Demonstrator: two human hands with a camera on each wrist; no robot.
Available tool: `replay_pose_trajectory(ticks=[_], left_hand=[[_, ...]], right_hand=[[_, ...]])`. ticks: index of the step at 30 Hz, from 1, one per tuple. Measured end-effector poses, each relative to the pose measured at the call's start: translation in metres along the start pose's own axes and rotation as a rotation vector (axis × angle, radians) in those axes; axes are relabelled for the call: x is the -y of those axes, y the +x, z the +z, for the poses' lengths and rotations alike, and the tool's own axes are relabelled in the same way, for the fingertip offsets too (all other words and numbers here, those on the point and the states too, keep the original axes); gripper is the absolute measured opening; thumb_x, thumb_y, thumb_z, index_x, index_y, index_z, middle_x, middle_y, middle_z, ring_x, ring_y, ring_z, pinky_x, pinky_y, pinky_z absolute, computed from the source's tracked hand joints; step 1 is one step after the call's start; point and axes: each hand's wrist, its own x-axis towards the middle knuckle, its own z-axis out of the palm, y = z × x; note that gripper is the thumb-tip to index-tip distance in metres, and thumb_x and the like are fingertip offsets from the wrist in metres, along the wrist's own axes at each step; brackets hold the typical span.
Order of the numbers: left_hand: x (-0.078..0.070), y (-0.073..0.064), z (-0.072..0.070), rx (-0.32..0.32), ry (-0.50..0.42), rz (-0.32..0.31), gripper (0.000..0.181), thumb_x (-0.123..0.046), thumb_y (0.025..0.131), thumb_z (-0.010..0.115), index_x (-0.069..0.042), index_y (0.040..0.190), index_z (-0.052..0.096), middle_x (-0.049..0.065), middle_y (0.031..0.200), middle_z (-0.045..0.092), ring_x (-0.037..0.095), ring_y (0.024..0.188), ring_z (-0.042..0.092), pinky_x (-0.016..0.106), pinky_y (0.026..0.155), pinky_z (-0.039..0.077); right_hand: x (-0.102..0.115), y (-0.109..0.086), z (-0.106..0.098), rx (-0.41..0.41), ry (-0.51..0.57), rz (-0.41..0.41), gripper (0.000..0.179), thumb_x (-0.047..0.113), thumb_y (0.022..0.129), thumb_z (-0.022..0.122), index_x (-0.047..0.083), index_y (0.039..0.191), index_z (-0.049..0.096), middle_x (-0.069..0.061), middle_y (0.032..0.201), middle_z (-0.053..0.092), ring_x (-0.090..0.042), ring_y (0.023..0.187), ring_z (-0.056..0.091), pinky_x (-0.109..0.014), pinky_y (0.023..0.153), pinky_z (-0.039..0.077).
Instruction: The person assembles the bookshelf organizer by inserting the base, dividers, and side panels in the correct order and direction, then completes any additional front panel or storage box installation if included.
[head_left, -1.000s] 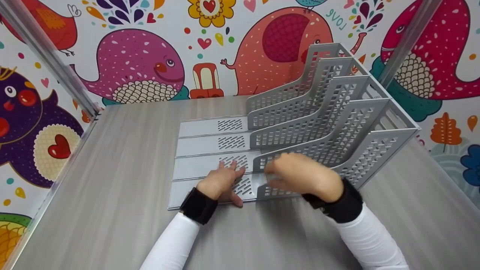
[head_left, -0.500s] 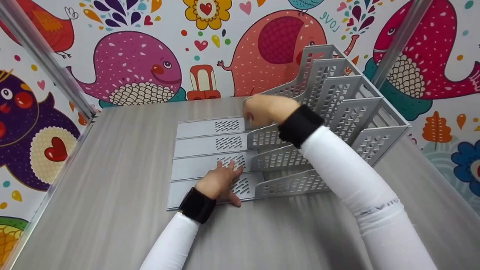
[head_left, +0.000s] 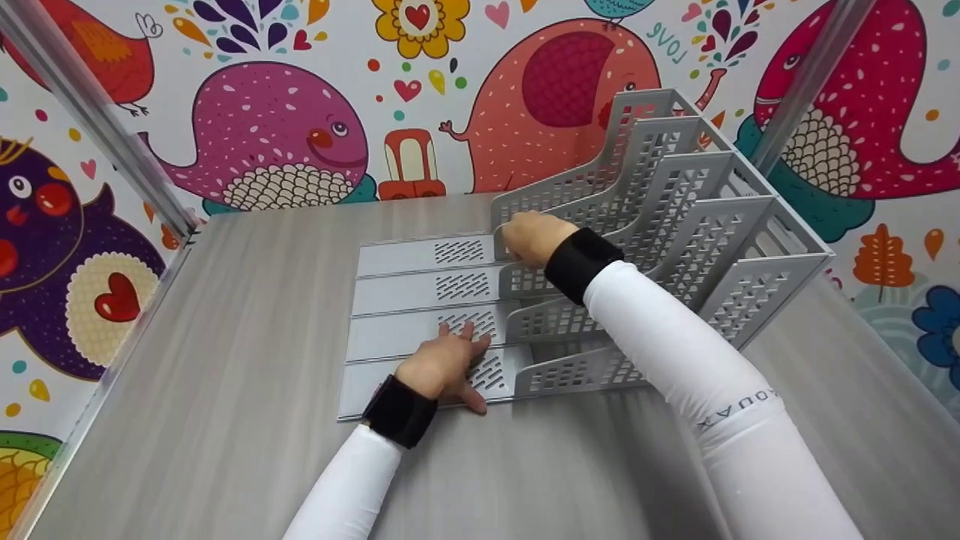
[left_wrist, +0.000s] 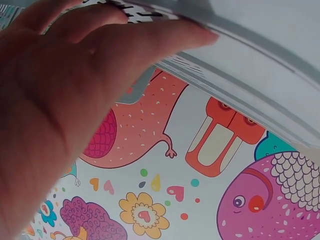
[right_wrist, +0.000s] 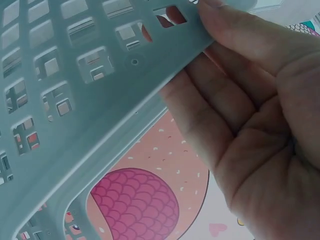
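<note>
A grey plastic file holder (head_left: 724, 281) with several perforated dividers stands on the table, its flat base panels (head_left: 390, 292) reaching out to the left. My left hand (head_left: 442, 366) rests on the slotted part of the two nearest panels, fingers spread and thumb at the front edge. In the left wrist view, the fingers of the left hand (left_wrist: 100, 60) lie against the pale panel (left_wrist: 265, 55). My right hand (head_left: 534, 238) pinches the low front end of the second divider from the back. The right wrist view shows the thumb on one face of that divider (right_wrist: 115, 85) and fingers behind it.
The wood-grain table (head_left: 247, 337) extends to the left and in front of the holder. Printed wall panels with cartoon animals (head_left: 277, 135) stand behind and at both sides, joined by metal posts (head_left: 105, 112).
My right hand has moved from the near dividers back to the second divider from the rear, where it now pinches the front end. The left hand has stayed on the panels.
</note>
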Motion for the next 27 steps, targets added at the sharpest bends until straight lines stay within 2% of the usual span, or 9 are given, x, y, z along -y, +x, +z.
replay_pose_trajectory(ticks=[9,17,23,27], left_hand=[[0.0004,0.0000,0.0008,-0.007,-0.014,-0.009,0.107,-0.038,0.063,0.094,-0.019,0.154,0.041,0.018,0.163,0.030,0.054,0.147,0.025,0.060,0.112,0.041],[0.0004,-0.0017,0.0000,0.006,-0.022,-0.009,0.107,-0.039,0.064,0.093,-0.019,0.155,0.040,0.019,0.164,0.028,0.054,0.147,0.023,0.062,0.114,0.038],[-0.0001,-0.0010,-0.0008,0.015,-0.022,-0.015,0.108,-0.040,0.065,0.093,-0.019,0.156,0.039,0.018,0.164,0.026,0.054,0.148,0.022,0.062,0.115,0.036],[-0.0003,0.0006,-0.0014,0.023,-0.008,-0.017,0.107,-0.040,0.065,0.093,-0.019,0.155,0.039,0.019,0.164,0.027,0.054,0.148,0.022,0.061,0.114,0.038]], right_hand=[[0.0008,0.0016,-0.0002,0.004,-0.029,-0.032,0.016,-0.010,0.083,0.061,-0.002,0.090,0.075,-0.018,0.095,0.074,-0.025,0.074,0.054,-0.042,0.080,0.058],[0.0030,0.0022,0.0009,-0.003,-0.032,-0.007,0.016,-0.007,0.086,0.062,-0.003,0.096,0.074,-0.020,0.100,0.074,-0.035,0.091,0.070,-0.045,0.087,0.059],[0.0041,0.0037,0.0013,-0.013,-0.053,0.005,0.015,-0.006,0.088,0.063,-0.004,0.099,0.073,-0.022,0.102,0.073,-0.038,0.096,0.071,-0.047,0.088,0.059],[0.0038,0.0020,0.0022,-0.035,-0.030,0.005,0.015,-0.005,0.088,0.061,-0.005,0.098,0.073,-0.023,0.102,0.073,-0.038,0.094,0.071,-0.048,0.086,0.059]])
